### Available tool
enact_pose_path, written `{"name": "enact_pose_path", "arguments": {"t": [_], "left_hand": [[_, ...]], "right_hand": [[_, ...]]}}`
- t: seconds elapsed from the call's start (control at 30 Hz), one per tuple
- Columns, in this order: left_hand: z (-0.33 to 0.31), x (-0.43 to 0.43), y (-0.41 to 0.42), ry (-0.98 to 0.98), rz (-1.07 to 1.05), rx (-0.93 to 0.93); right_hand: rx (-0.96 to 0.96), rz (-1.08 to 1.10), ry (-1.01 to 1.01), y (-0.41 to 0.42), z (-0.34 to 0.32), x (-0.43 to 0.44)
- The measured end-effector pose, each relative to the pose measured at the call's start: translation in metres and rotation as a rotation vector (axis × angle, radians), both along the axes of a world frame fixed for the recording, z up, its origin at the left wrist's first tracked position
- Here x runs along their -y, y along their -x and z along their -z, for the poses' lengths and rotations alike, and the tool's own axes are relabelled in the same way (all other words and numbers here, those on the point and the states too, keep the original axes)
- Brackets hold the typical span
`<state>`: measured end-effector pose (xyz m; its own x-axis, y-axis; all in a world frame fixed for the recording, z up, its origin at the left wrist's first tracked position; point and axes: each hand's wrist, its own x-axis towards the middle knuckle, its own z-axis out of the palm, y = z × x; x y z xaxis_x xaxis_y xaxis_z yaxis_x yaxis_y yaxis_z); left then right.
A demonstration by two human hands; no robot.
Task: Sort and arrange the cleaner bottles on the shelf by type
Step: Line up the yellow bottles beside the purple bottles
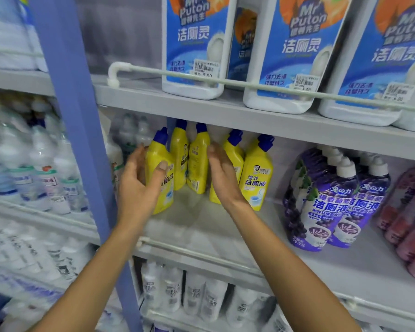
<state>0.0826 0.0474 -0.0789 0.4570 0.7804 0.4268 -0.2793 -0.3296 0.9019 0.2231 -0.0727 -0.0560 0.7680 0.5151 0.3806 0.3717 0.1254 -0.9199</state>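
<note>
Thumb across the front and fingers curled round the far side, the left hand (139,180) grips the leftmost yellow plastic cleaner bottle with a blue cap (157,154) on the grey middle shelf (201,224). The right hand (222,174), fingers straight and blurred, hides the lower half of the fourth yellow bottle (236,154); whether it touches cannot be told. Two more yellow bottles (198,164) stand between the hands, and a fifth yellow bottle (258,173) stands just right. Farther right stand purple white-capped bottles (321,212). Pink bottles (412,212) are cut off at the edge.
</note>
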Motion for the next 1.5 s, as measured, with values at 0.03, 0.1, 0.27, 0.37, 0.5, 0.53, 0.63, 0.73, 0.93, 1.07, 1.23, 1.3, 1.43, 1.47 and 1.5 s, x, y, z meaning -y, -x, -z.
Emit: {"name": "enact_pose_path", "arguments": {"t": [0.03,0.1,0.27,0.37,0.5,0.53,0.63,0.73,0.93,1.07,1.23,1.3,1.43,1.47,1.5], "left_hand": [[-0.004,-0.004,-0.005,-0.007,-0.034,-0.005],[-0.009,-0.013,-0.018,-0.032,-0.08,-0.058],[-0.005,-0.028,-0.042,-0.025,-0.105,-0.25],[0.009,-0.031,-0.046,0.019,-0.115,-0.353],[0.027,-0.042,-0.047,0.114,-0.089,-0.366],[0.029,-0.044,-0.048,0.108,-0.094,-0.38],[0.036,-0.049,-0.049,0.097,-0.082,-0.371],[0.04,-0.047,-0.046,0.093,-0.082,-0.379],[0.033,-0.032,-0.037,0.063,-0.089,-0.385],[0.038,-0.033,-0.035,0.035,-0.104,-0.386],[0.042,-0.029,-0.03,0.02,-0.099,-0.383],[0.045,-0.027,-0.027,0.027,-0.073,-0.387],[0.051,-0.019,-0.027,-0.001,0.05,-0.354],[0.051,-0.014,-0.029,-0.013,0.079,-0.35],[0.052,-0.01,-0.031,-0.018,0.108,-0.347]], "right_hand": [[0.017,0.014,-0.007,-0.003,-0.009,-0.01],[0.091,0.072,-0.026,-0.015,-0.022,-0.031],[0.095,0.232,0.009,-0.08,0.005,-0.102],[0.072,0.333,0.002,-0.074,0.014,-0.115],[0.074,0.395,0.051,-0.063,0.014,-0.118],[0.073,0.429,0.074,-0.068,0.016,-0.122],[-0.014,0.446,0.179,-0.066,0.013,-0.122],[-0.106,0.461,0.317,-0.054,0.026,-0.112],[0.003,0.504,0.471,-0.05,0.036,-0.11],[0.182,0.466,0.571,-0.035,0.041,-0.094],[0.287,0.333,0.504,-0.01,0.042,-0.046],[0.251,0.313,0.495,-0.001,0.042,-0.022],[0.227,0.315,0.492,0.002,0.042,0.026],[0.217,0.324,0.483,0.002,0.042,0.037],[0.21,0.342,0.473,0.0,0.044,0.047]]}}
